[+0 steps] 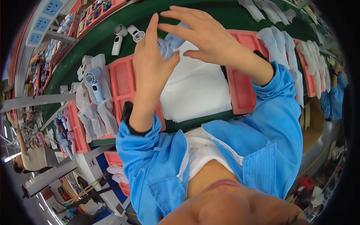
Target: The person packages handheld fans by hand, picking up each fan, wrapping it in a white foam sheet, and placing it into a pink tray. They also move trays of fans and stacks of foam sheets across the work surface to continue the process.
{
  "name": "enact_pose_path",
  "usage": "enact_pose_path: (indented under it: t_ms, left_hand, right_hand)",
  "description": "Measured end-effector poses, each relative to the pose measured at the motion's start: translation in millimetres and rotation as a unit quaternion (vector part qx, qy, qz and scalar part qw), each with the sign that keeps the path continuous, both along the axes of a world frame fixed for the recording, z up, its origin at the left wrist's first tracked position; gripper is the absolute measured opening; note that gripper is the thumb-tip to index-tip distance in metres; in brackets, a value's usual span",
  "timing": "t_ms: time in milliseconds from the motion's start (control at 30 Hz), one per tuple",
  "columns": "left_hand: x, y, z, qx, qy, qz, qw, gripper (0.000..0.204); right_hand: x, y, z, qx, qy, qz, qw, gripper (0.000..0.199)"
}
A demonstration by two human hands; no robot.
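Note:
A pale blue handheld fan [170, 44] lies at the far edge of a stack of thin white sheets [197, 92], partly hidden between my hands. My left hand [152, 56] is raised at its left side, thumb and fingers apart. From the right, my right hand [204, 35] reaches over it with fingers stretched out. Neither hand is closed round the fan, and I cannot tell whether a fingertip touches it. Beyond my left hand lie a white handheld fan [117, 45] and another white fan [138, 34].
Pink trays [125, 77] flank the sheets on the green belt [157, 11]. At left, a blue fan [93, 80] lies on white sleeved fans. More white sleeves [275, 47] drape over the right tray [242, 90]. A co-worker's blue sleeve [333, 97] shows at far right.

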State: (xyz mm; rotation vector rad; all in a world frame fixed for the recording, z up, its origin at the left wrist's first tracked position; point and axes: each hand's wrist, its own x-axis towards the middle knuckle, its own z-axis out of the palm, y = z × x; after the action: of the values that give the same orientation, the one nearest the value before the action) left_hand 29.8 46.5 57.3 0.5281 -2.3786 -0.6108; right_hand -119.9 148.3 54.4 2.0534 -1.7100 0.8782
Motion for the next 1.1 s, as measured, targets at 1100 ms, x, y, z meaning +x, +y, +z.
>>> enact_pose_path:
  t_ms: [1100]
  left_hand:
    - [-98.6,-23.0,-141.9,0.429,0.010,-0.121,0.895,0.016]
  right_hand:
    - [-115.5,60.6,13.4,0.042,-0.534,-0.110,0.837,0.047]
